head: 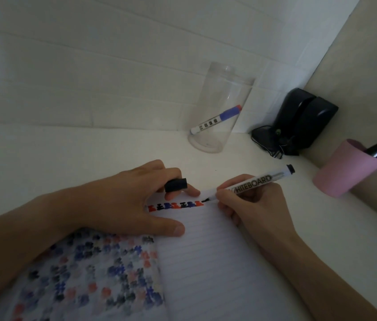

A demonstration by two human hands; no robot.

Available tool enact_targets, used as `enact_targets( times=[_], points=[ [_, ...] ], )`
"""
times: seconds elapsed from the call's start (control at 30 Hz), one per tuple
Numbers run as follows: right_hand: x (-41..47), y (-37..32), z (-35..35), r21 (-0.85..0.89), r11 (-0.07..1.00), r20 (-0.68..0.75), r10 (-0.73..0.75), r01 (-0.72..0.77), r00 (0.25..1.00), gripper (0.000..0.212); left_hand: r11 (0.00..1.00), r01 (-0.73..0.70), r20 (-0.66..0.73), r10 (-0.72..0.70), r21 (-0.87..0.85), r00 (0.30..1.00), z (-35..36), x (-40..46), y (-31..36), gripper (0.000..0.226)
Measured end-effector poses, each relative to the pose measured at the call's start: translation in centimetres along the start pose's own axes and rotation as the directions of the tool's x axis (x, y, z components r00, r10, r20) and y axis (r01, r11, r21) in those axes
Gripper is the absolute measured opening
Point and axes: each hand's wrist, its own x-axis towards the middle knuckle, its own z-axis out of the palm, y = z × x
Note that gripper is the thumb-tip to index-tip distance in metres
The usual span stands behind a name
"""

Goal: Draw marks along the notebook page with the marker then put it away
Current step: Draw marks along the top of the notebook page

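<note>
Right hand (250, 205) gripping marker (252, 181), tip on page (206, 251) at right end of mark row (175, 205). Left hand (136, 198) pinning page, fingers closed on cap (175, 184). Keep light pressure, even spacing; jar (220, 112) far.

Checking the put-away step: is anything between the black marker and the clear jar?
Nothing visible. Bare desk lies between the marker in the right hand and the open clear jar. Its cap is in the left hand.
</note>
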Motion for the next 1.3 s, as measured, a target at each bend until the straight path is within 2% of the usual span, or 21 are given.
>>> enact_targets(
  times=[0.37,0.5,0.63,0.83,1.07,1.2,1.3],
  points=[
    [-0.06,-0.09,0.04,-0.029,0.999,0.025,-0.021,0.022,0.999,0.009,1.0,-0.02,-0.007,0.02,0.001,1.0,0.04,0.0,-0.06,0.061],
    [-0.07,-0.17,0.02,-0.021,1.0,0.021,-0.011,0.011,1.0,0.007,1.0,-0.029,-0.011,0.029,-0.01,1.0,0.05,-0.01,-0.1,0.054],
    [0.02,-0.06,0.04,-0.016,1.0,0.005,0.003,-0.003,1.0,0.007,1.0,-0.023,-0.007,0.023,0.001,1.0,0.07,0.03,-0.13,0.063],
    [-0.23,-0.32,-0.03,0.01,1.0,0.047,-0.025,0.025,0.999,0.008,0.999,-0.03,-0.01,0.03,0.014,0.999,0.12,0.05,-0.23,0.063],
    [-0.17,-0.22,0.06,-0.001,1.0,0.048,-0.021,0.021,0.999,0.008,0.999,-0.038,-0.015,0.038,0.006,0.999,0.22,0.01,-0.23,0.055],
    [-0.27,-0.36,-0.02,0.035,0.999,0.059,-0.037,0.035,0.998,0.009,0.999,-0.047,-0.015,0.047,-0.007,0.999,0.16,-0.04,-0.04,0.042],
    [-0.36,-0.44,0.05,0.007,0.999,0.072,-0.042,0.041,0.997,0.009,0.999,-0.047,-0.024,0.047,0.001,0.999,0.29,0.1,-0.22,0.044]
  ],
)
